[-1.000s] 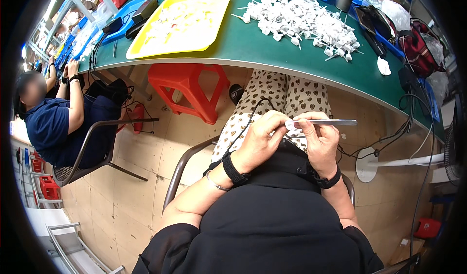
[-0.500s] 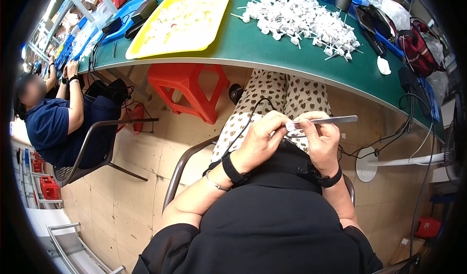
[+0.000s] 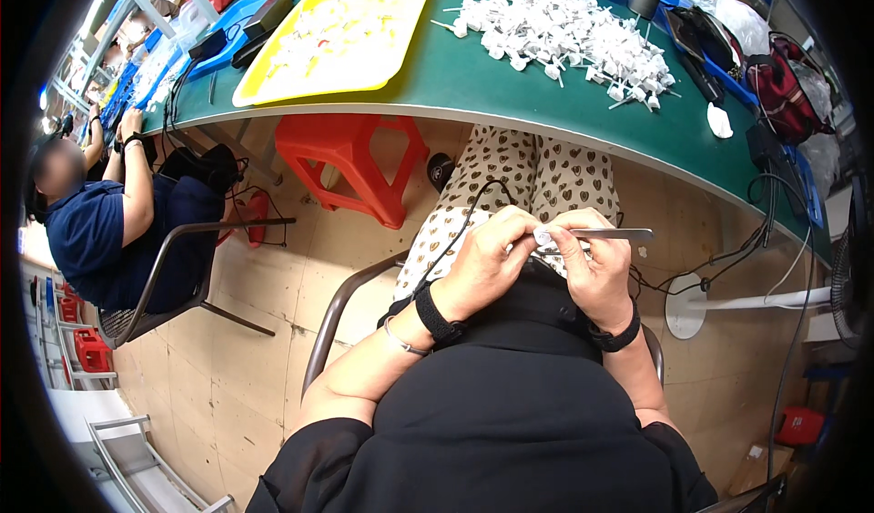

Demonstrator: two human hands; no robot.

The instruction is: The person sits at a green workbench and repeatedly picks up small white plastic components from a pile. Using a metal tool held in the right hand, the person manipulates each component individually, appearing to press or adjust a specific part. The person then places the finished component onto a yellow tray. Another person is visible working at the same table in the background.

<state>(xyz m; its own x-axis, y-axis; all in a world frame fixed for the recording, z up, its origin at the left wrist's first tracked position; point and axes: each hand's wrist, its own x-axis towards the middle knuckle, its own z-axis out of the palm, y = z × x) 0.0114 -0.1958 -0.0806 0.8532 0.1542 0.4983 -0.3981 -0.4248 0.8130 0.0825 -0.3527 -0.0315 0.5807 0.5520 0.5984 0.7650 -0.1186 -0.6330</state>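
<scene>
Over my lap, the fingertips of my left hand (image 3: 484, 265) pinch a small white plastic piece (image 3: 543, 237). My right hand (image 3: 598, 274) is closed around a slim, flat silver metal tool (image 3: 626, 234), whose blunt end sticks out to the right. The tool's other end is hidden by my fingers, close against the white piece. Both hands nearly meet just below the table edge. On the table ahead lies a loose heap of white plastic pieces with thin stems (image 3: 564, 35).
A yellow tray (image 3: 387, 81) holding small pieces stands on the green table (image 3: 510, 103), left of the heap. Below is a red stool (image 3: 332, 135). A co-worker (image 3: 100, 231) sits at the left. Bags (image 3: 787, 90) and cables (image 3: 769, 194) crowd the right.
The metal tool has turned slightly, its outer end dropping lower and drawing in to the left. My right fingers have shifted a little with it; my left hand stays about where it was.
</scene>
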